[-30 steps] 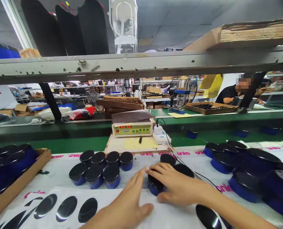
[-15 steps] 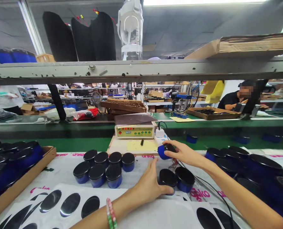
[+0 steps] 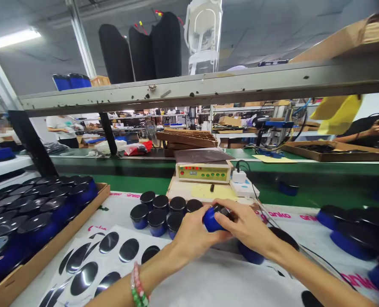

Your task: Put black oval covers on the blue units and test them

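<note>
Between my two hands is a blue cylinder with a black top (image 3: 212, 219), tilted above the bench. My left hand (image 3: 194, 230) wraps its left side, with a beaded bracelet on the wrist. Fingers of my right hand (image 3: 243, 224) close round its right side and top. Several blue cylinders with black tops (image 3: 157, 219) stand in a group just left of my hands. Others are partly hidden under my right forearm. White sheets with black discs (image 3: 128, 250) lie at the front left.
A cardboard tray (image 3: 90, 213) full of blue cylinders is at the left. More cylinders (image 3: 355, 234) stand at the right. Behind are a control box (image 3: 203, 171), a power strip (image 3: 244, 187) with a cable, and a green belt (image 3: 144, 181). A shelf (image 3: 176, 91) crosses above.
My left hand has come up and taken hold of the blue cylinder that my right hand held. The view has turned right at the bottom and tilted, with the cardboard tray showing more.
</note>
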Demonstrator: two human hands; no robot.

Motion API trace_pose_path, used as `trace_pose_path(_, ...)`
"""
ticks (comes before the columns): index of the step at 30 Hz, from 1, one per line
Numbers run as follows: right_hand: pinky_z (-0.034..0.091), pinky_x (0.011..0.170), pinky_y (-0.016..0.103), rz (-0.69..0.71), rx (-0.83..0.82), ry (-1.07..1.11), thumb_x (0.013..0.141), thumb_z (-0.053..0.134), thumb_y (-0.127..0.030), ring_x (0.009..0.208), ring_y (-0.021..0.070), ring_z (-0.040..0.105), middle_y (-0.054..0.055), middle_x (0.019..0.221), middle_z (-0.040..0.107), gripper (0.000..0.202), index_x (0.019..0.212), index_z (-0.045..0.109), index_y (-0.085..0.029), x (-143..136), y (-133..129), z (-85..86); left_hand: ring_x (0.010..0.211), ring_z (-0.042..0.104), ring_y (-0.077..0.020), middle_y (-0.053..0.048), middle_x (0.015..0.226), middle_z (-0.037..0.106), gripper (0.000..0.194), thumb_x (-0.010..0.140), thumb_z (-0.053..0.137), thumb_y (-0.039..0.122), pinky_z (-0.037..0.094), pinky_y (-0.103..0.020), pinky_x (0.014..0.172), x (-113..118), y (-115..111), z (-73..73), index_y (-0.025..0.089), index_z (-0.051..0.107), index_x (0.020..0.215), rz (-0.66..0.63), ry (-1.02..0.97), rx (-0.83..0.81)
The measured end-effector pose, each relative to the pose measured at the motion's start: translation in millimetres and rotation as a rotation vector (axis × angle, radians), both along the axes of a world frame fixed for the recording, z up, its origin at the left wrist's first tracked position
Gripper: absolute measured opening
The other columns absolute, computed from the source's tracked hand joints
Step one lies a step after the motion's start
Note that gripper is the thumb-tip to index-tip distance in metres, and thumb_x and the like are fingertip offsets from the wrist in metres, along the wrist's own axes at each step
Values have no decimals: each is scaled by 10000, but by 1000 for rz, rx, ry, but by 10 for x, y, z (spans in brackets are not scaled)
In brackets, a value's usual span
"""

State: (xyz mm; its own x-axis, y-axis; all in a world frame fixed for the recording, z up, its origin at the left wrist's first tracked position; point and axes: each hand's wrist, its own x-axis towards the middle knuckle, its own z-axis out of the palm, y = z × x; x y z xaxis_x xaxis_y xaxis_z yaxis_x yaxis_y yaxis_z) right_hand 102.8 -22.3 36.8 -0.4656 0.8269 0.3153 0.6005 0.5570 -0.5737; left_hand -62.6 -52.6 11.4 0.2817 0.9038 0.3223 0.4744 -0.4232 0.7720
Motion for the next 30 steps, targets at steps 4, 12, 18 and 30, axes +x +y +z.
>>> trace_pose_path(4, 437, 740, 312, -6, -95, -115, 800, 523, -397, 884, 238, 607, 48, 982, 675, 289, 1009, 624, -226, -149, 10, -79, 1024, 596, -223, -19, 1117, 651, 477, 680, 745, 456, 453, -309, 916, -507, 126, 94, 235, 639, 1089, 42, 182, 49)
trace_pose_path(12, 398, 618, 283, -140, -186, -176, 837, 510, -447, 735, 231, 598, 54, 762, 630, 433, 1157, 439, -164, -595, 92, -356, 1043, 568, -213, -73, 1124, 595, 259, 908, 530, 357, 450, -452, 919, -1770, 838, -27, 148, 590, 1048, 302, 461, 40)
trace_pose_path(18, 460, 745, 296, -52, -176, -170, 855, 495, -466, 930, 222, 613, 88, 1076, 629, 414, 1176, 477, -204, -468, 37, -336, 957, 595, -194, -62, 1050, 613, 268, 910, 524, 370, 479, -425, 869, -1840, 881, -220, 144, 588, 1039, 275, 629, 29)
trace_pose_path(30, 325, 999, 539, -75, -245, -511, 701, 663, -517, 1306, 382, 316, 107, 1437, 380, 850, 1440, 307, -294, 932, -44, -192, 1310, 318, -316, -69, 1360, 460, 489, 779, 553, 613, 162, -555, 1091, -377, 769, -26, 291, 585, 1146, -254, 781, 253)
